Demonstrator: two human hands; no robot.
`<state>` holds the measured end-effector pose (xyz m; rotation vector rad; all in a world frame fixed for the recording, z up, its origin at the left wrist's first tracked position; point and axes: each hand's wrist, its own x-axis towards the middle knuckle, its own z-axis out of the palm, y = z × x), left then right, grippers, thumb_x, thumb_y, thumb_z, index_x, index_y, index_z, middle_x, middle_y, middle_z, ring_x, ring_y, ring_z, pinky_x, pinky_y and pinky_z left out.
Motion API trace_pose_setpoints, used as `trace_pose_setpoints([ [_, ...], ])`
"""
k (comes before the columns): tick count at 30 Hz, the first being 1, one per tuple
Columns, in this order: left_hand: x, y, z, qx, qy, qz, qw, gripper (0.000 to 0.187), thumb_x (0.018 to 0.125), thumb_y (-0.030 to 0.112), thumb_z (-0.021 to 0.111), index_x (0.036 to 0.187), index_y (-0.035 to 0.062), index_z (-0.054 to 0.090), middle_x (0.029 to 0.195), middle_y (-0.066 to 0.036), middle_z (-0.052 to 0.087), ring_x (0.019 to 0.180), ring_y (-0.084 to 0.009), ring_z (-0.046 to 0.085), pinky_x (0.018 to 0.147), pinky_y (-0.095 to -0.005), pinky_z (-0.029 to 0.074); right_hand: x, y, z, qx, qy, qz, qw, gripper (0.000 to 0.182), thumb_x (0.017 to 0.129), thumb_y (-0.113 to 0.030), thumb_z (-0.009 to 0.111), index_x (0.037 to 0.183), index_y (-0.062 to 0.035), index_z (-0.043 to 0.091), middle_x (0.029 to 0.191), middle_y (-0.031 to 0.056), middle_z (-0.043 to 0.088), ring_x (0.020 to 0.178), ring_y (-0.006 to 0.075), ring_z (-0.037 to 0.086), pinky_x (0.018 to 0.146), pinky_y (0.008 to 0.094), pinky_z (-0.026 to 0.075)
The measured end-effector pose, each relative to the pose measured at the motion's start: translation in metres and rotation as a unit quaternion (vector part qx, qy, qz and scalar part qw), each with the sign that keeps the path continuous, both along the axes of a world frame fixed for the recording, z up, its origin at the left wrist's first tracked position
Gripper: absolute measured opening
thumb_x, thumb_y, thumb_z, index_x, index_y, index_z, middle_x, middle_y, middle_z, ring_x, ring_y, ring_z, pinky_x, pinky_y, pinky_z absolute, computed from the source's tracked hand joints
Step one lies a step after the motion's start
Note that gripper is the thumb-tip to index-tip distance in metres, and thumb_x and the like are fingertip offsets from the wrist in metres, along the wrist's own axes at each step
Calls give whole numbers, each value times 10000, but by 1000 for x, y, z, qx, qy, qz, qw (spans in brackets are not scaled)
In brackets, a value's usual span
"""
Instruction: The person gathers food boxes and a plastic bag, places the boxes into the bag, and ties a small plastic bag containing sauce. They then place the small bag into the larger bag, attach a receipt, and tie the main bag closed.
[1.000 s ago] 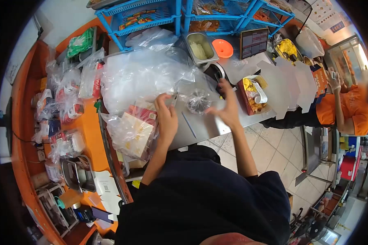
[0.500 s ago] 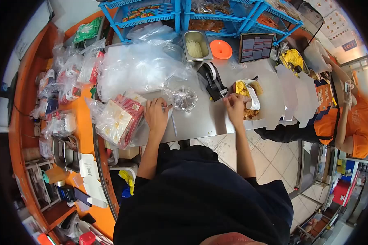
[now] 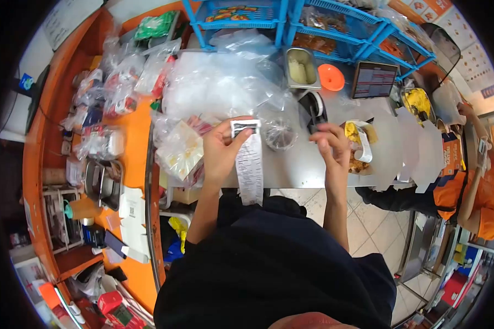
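Note:
My left hand (image 3: 223, 151) pinches the top of a long printed paper receipt (image 3: 250, 170), thumb across its front, so the strip hangs down past the counter's edge. Raised over the steel counter, my right hand (image 3: 333, 151) has its fingers bent and apart, with nothing visible in them. Just beyond it stands a black tape dispenser (image 3: 314, 109). To its right sits an open food box (image 3: 370, 131) holding yellow and brown food, with another paper slip (image 3: 362, 145) lying across it. Between my hands is a round clear-wrapped item (image 3: 280, 133).
Plastic-wrapped boxes (image 3: 180, 151) lie left of my left hand, below a pile of clear bags (image 3: 214, 82). Farther back are a steel container (image 3: 301, 68), an orange-red round item (image 3: 331, 78), a tablet (image 3: 374, 80) and blue racks (image 3: 335, 30). A person in orange (image 3: 466, 203) stands at right.
My left hand has lifted the receipt off the counter and turned its printed face up. My right hand has moved away from the food box. The camera view has shifted left.

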<state>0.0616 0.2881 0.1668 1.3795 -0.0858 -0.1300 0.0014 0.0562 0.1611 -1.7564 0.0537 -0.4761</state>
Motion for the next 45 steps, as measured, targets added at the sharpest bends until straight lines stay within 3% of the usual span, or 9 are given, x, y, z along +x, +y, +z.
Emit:
trace_pose_setpoints([
  [2, -2, 3, 10, 22, 3, -50, 998, 284, 877, 5, 671, 1156, -39, 642, 943, -54, 718, 798, -48, 638, 682, -191, 501, 14, 39, 33, 124, -11, 217, 968, 197, 752, -147, 771, 938, -85, 746, 1130, 52, 578, 1098, 207, 518, 974, 341, 367],
  [7, -30, 47, 32, 72, 11, -74, 995, 310, 874, -11, 665, 1182, -32, 639, 982, -62, 715, 844, -54, 634, 715, -197, 509, 91, 127, 9, 136, 61, 17, 989, 174, 719, -103, 806, 884, -83, 754, 1091, 32, 577, 1047, 178, 535, 943, 327, 378],
  [9, -27, 76, 34, 87, 31, -39, 995, 340, 872, -18, 663, 1209, -30, 624, 980, -61, 714, 849, -55, 633, 721, -198, 511, 94, 136, 7, 362, 45, 118, 923, 138, 728, -28, 776, 861, -49, 747, 1072, 39, 561, 1026, 150, 528, 916, 297, 377],
  [12, -23, 92, 42, 91, 55, 2, 994, 416, 863, -27, 665, 1270, -20, 581, 967, -60, 710, 860, -51, 625, 716, -204, 511, 67, 146, 30, 288, 90, 312, 901, 130, 715, -32, 790, 837, -57, 753, 1027, 26, 561, 1007, 140, 528, 904, 279, 378],
  [18, -16, 103, 20, 135, 49, -81, 986, 320, 863, 60, 687, 1172, -14, 648, 893, -64, 715, 794, -58, 619, 667, -231, 502, 93, 186, -21, 155, -8, 14, 988, 121, 745, -108, 802, 858, -81, 770, 1002, 7, 560, 983, 148, 515, 885, 297, 393],
  [28, -7, 233, -55, 190, 186, -104, 958, 308, 839, 247, 745, 972, -30, 726, 778, -66, 701, 622, -62, 580, 580, -219, 438, 127, 206, -144, 467, 259, -46, 844, 232, 814, -98, 726, 1023, -58, 631, 1050, 54, 561, 995, 181, 552, 868, 330, 453],
  [37, -29, 213, -60, 258, 113, -158, 946, 142, 746, 78, 794, 801, -41, 741, 717, -38, 703, 646, -62, 592, 612, -230, 449, 43, 94, -23, -124, -141, -63, 980, 94, 890, -45, 576, 963, 4, 609, 953, 108, 620, 876, 199, 581, 751, 314, 451],
  [41, -68, 126, -86, 224, 148, -18, 963, 159, 756, 103, 804, 803, -35, 742, 716, -26, 703, 638, -54, 586, 621, -216, 449, 63, -55, -80, -447, 174, -305, 823, 299, 922, -356, 583, 997, -100, 719, 1026, 157, 607, 1008, 342, 512, 878, 450, 408],
  [45, -77, 73, -119, 192, 101, 9, 976, 174, 780, 106, 799, 868, -35, 747, 756, -30, 712, 693, -52, 597, 674, -213, 467, 84, -139, -132, -297, 203, -50, 932, 374, 911, -433, 576, 988, -105, 737, 1129, 162, 598, 1083, 363, 494, 947, 462, 379],
])
